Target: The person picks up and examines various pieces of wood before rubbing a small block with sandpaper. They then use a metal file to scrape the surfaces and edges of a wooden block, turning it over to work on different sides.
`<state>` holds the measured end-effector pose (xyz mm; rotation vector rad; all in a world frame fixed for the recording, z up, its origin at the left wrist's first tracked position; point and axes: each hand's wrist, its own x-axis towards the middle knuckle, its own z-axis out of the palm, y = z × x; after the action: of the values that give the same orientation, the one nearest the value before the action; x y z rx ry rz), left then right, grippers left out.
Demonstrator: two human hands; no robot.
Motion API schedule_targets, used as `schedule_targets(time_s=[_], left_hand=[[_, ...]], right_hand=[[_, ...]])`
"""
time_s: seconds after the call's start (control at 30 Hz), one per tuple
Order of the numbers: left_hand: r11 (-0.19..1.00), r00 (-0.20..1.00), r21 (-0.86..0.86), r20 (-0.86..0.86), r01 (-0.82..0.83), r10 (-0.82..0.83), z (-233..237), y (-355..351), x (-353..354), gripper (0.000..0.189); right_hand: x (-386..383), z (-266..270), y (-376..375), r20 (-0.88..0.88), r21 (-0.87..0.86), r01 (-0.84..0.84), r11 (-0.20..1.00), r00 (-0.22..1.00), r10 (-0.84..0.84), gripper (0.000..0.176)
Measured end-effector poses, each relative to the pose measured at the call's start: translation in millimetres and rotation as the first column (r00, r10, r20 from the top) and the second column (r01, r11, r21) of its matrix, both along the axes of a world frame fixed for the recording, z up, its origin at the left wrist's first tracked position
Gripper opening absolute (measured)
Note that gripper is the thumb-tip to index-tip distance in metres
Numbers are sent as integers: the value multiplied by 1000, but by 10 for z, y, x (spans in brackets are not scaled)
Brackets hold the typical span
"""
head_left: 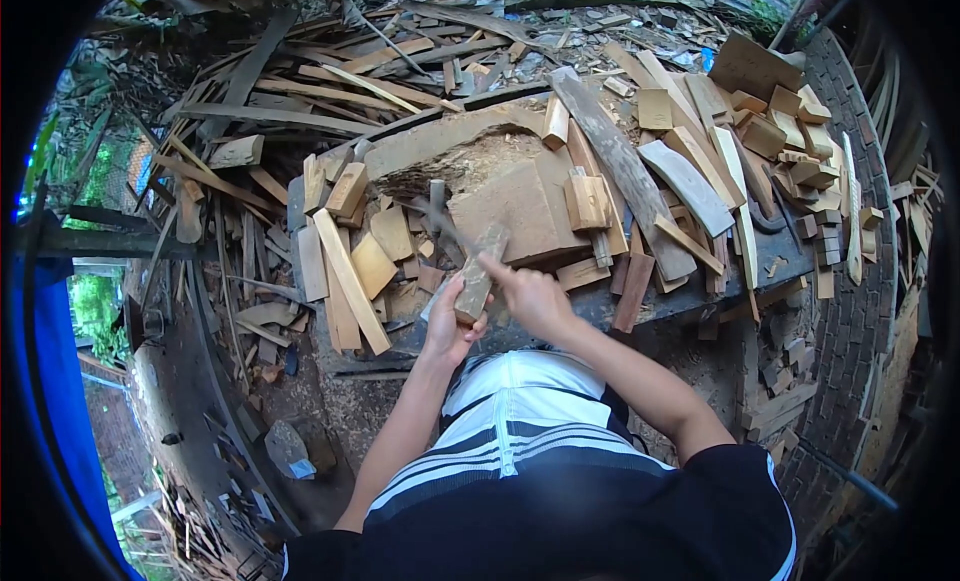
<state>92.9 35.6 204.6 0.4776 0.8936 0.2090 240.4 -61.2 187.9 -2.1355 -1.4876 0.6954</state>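
Note:
My left hand is wrapped around a weathered wooden block, which it holds tilted in front of my body. My right hand is closed close beside the block, its index finger pointing across the upper part. From that fingertip a thin, blurred, blade-like tool runs up and to the left over the bench; its handle is hidden in my right hand. Beyond both hands lies a thick, broad wooden chopping block with a rough, hollowed back portion.
Loose wood pieces lie left of my hands, including a long pale strip. A notched block sits at the right, near a long grey plank. Stacked cut blocks fill the far right. Scrap wood heaps behind the bench.

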Motion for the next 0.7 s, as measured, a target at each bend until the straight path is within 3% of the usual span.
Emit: schedule_targets(time_s=[0.07, 0.13, 0.17, 0.27, 0.33, 0.37, 0.4, 0.5, 0.53, 0.67, 0.7], left_hand=[[999, 1000, 45, -6, 24, -24, -51, -12, -33, 36], [999, 1000, 30, -21, -11, 12, 37, -59, -5, 36], [999, 999, 34, -42, -27, 28, 75, -57, 19, 33], [999, 998, 48, -62, -20, 23, 103, -39, 57, 35], [985, 996, 158, -53, 75, -67, 105, -37, 63, 38], [986, 996, 141, -37, 84, -79, 53, -26, 47, 40], [988, 996, 131, -42, 81, -76, 48, -44, 43, 40], [995, 999, 97, -41, 20, -16, 70, -71, 45, 37], [995, 999, 103, -44, 11, -6, 73, -68, 44, 37], [985, 995, 154, -70, 81, -71, 109, -42, 81, 42], [979, 995, 183, -59, 91, -82, 93, -39, 83, 43]], right_hand=[[-80, 41, -150, -11, 87, -30, 996, 999, 31, 58], [65, -121, -5, 16, 42, 56, 998, 998, -57, 58], [169, -137, 108, 13, -63, 138, 988, 990, -137, 55], [269, -321, 288, -33, -41, 224, 974, 974, -226, 49], [168, -213, 174, -59, 18, 179, 984, 982, -177, 49], [58, -139, 75, 7, -1, 79, 997, 997, -79, 53], [-41, -94, -54, -59, 126, 22, 992, 998, -15, 57], [55, -169, 7, 50, 12, 62, 998, 997, -63, 57], [172, -253, 128, -22, -66, 143, 988, 989, -145, 56], [248, -376, 259, -21, -23, 231, 973, 973, -232, 54], [155, -161, 177, -1, -1, 139, 990, 990, -139, 54]])
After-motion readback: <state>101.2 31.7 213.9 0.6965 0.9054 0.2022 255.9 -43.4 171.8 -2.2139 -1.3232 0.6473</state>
